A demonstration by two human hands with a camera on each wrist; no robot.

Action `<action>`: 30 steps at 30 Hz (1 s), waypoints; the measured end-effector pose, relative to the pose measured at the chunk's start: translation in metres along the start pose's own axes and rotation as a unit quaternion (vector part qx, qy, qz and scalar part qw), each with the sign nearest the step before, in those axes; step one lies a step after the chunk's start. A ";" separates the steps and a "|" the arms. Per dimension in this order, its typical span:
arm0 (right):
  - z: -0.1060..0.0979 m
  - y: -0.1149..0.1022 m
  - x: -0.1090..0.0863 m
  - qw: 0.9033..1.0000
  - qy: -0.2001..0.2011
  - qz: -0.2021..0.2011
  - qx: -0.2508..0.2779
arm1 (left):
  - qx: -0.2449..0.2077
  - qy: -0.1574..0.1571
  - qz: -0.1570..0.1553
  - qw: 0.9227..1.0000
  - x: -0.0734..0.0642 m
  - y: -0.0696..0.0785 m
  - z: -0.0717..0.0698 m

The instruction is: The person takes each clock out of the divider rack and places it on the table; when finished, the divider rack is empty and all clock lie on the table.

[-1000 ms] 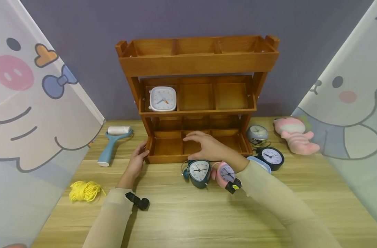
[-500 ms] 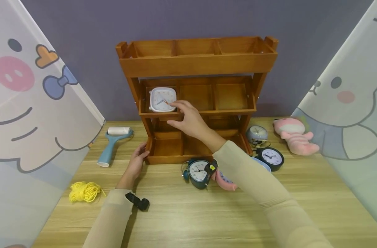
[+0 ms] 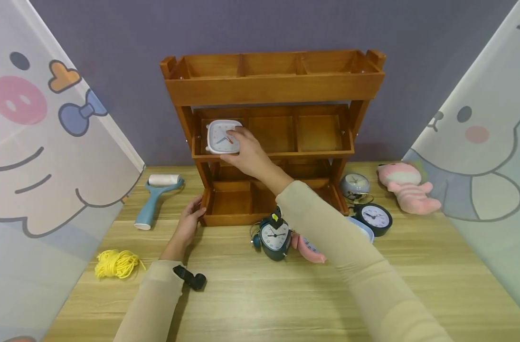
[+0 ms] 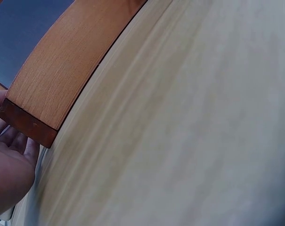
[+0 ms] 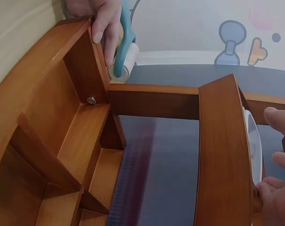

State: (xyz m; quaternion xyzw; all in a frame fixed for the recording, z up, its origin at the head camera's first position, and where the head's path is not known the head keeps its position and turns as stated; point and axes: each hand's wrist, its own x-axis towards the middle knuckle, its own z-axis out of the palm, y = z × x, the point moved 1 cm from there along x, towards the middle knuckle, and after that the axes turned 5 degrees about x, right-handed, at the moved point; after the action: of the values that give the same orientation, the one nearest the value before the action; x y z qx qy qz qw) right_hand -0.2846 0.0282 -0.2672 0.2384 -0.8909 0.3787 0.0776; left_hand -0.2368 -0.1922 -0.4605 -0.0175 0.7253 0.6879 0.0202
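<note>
My left hand (image 3: pixel 188 225) grips the lower left corner of a brown wooden shelf (image 3: pixel 272 90); the left wrist view shows its fingers around the wooden end (image 4: pixel 29 123). In the left compartment of the middle tier stands a white square alarm clock (image 3: pixel 221 137). My right hand (image 3: pixel 251 154) holds this clock by its right side, fingers over the face's right part and thumb at the lower edge. Seen from the right wrist, the clock (image 5: pixel 254 146) is edge-on, with fingertips (image 5: pixel 264 186) touching its rim.
In front of the shelf stand a dark green alarm clock (image 3: pixel 274 240) and a pink one (image 3: pixel 309 251), partly under my right sleeve. A grey clock (image 3: pixel 355 184), black clock (image 3: pixel 374 216), blue tray-like object (image 3: pixel 362 227) and pink plush toy (image 3: pixel 407 187) lie right; lint roller (image 3: pixel 155 202) and yellow cord (image 3: pixel 116 263) left.
My right hand has moved up and left from in front of the lower tier to the white alarm clock and taken hold of it. The left hand has stayed on the shelf corner.
</note>
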 end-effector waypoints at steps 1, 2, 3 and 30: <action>0.001 -0.001 0.002 1.000 -0.005 0.002 -0.009 | 0.000 0.000 0.000 1.000 0.000 0.000 0.000; 0.002 -0.002 0.003 1.000 -0.010 0.004 -0.015 | -0.001 0.000 0.000 1.000 0.000 0.000 0.000; 0.003 -0.003 0.005 1.000 -0.013 0.003 -0.020 | -0.002 0.000 0.001 1.000 0.001 -0.001 -0.001; 0.028 -0.013 0.025 0.992 0.034 0.025 -0.123 | -0.012 0.005 0.008 1.000 -0.002 0.001 0.002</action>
State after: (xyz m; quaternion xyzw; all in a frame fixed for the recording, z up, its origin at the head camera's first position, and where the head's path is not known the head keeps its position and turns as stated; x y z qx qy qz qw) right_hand -0.2996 -0.0085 -0.2706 0.1913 -0.9333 0.2762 0.1268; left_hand -0.2345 -0.1905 -0.4590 -0.0150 0.7173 0.6965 0.0111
